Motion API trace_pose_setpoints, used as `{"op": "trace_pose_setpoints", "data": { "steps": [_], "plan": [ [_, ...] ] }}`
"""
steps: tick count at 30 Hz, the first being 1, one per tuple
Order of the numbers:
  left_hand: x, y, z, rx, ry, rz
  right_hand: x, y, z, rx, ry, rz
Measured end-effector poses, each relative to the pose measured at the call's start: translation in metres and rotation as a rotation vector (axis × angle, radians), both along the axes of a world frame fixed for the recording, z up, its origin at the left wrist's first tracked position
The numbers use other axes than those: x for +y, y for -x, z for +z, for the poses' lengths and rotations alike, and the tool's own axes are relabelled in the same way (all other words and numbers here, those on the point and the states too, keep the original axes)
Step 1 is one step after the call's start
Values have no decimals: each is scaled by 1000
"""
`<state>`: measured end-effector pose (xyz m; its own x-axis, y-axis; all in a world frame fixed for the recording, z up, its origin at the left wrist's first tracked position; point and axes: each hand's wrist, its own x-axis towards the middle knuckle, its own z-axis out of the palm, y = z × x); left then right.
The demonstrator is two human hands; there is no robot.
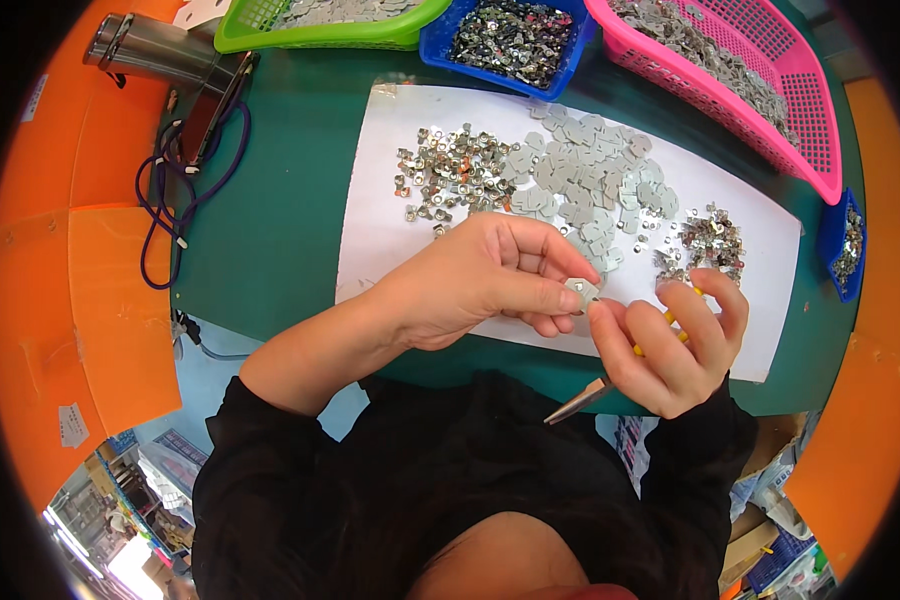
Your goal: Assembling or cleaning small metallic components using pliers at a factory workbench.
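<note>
My left hand (490,280) pinches a small light-grey flat piece (582,291) between thumb and fingers, above the near part of a white sheet (410,320). Close beside it, my right hand (675,345) has thumb and forefinger at the piece's edge; whether a tiny part sits between them I cannot make out. Tucked in the right palm are yellow-handled pliers (582,400), their narrow metal jaws pointing down and left. Beyond my hands lie a pile of grey flat pieces (595,175), small metal clips (460,165) on its left and more metal parts (712,243) on its right.
Along the back of the green table (270,220) stand a green basket (340,38), a blue bin (430,50) and a pink basket (815,170). A smaller blue tray (832,235) is at the right edge. A steel flask (150,48) and dark cord (240,150) lie left; orange panels (120,310) flank the table.
</note>
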<state>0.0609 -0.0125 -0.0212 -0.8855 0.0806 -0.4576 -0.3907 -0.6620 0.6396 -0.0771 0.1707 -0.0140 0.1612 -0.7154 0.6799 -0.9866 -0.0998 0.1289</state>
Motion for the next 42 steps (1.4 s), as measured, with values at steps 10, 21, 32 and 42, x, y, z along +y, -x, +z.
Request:
{"op": "trace_pose_setpoints", "data": {
  "steps": [10, 21, 32, 42],
  "plan": [
    [9, 0, -3, 115, 149, 118, -4, 3, -2, -7, 29, -10],
    [15, -1, -1, 339, 487, 455, 13, 13, 32, -1795, -729, 96],
    [-2, -5, -5, 740, 1256, 300, 1, 30, 36, -1763, -1249, 37],
    [-11, -2, -7, 893, 1265, 248, -3, 35, 31, -1563, -1251, 51]
  ]
}}
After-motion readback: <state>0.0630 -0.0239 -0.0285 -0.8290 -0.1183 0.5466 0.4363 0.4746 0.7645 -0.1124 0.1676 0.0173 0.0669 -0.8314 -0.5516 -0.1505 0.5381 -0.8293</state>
